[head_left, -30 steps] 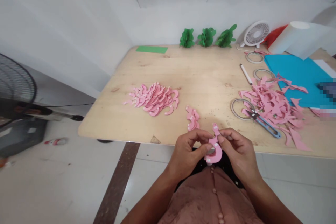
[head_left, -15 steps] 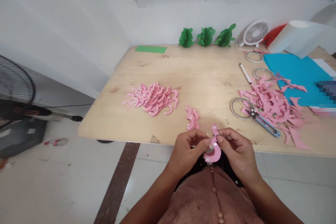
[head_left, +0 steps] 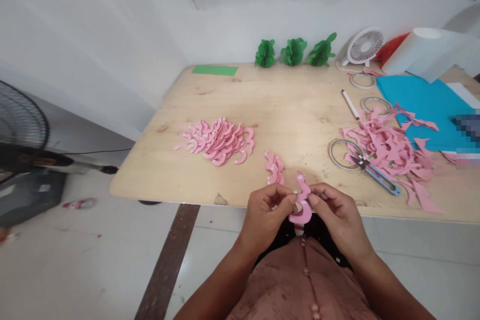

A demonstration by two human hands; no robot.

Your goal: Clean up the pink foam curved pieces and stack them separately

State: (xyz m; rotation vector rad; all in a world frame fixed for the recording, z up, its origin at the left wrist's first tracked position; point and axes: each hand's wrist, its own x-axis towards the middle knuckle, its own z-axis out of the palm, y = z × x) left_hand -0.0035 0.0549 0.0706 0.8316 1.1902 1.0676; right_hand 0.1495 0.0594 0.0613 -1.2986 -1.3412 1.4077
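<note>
at the near edge of the bench (head_left: 180,180), just above the person's lap, both hands meet on one pink curved piece (head_left: 302,206). the left hand (head_left: 264,217) has its thumb and fingers closed on the piece's left side, and the right hand (head_left: 337,215) pinches its right side. the piece stands between the two sets of fingertips, hook end up and rounded end down. whether it touches the bench edge cannot be told.

counted on the bench: one big heap of pink curved pieces (head_left: 217,141) left of centre, too many to count singly; one small stack (head_left: 274,167) of the same shapes just beyond the hands; one spread of pink scraps (head_left: 390,152) to the right. three tape rings (head_left: 342,154) lie around those scraps, and one pair of snips (head_left: 377,176) rests at their near side. one white pen (head_left: 350,105), one blue sheet (head_left: 423,105), one green sheet (head_left: 215,70), three green paper balls (head_left: 294,52) along the wall, and one small white fan (head_left: 364,47).
</note>
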